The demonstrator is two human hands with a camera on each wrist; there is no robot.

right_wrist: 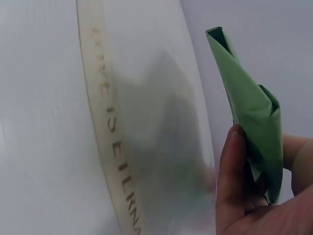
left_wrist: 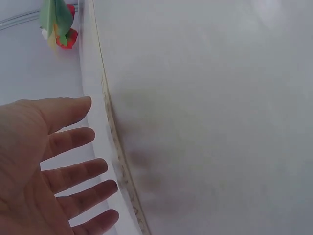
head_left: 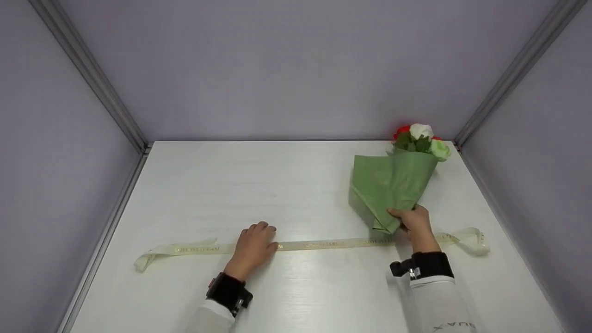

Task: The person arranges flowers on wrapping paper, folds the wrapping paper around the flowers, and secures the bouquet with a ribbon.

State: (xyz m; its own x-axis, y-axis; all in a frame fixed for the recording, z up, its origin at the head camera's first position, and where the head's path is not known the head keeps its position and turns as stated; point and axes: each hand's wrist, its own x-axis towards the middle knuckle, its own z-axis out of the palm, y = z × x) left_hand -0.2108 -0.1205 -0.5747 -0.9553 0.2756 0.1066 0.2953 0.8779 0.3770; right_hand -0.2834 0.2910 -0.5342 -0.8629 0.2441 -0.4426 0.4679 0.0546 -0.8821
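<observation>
My right hand (head_left: 416, 224) grips the gathered lower end of a bouquet (head_left: 414, 178), wrapped in green paper (right_wrist: 259, 115). Red, white and pale green flowers (head_left: 422, 138) stick out at its top, toward the back right. Across the table lies a long cream ribbon (head_left: 319, 245) with gold lettering that reads "LOVE IS ETERNAL". It passes beneath the right wrist, its right end looped. Over the ribbon's left half is my left hand (head_left: 253, 243), holding nothing. In the left wrist view its fingers (left_wrist: 80, 174) are spread and relaxed, right above the ribbon (left_wrist: 120, 152).
The white table (head_left: 222, 185) is enclosed by a grey back wall (head_left: 296, 69) and side walls, with metal posts in the corners. The bouquet's flowers reach near the table's back right corner. One loose flap of green paper (head_left: 372, 178) spreads to the left.
</observation>
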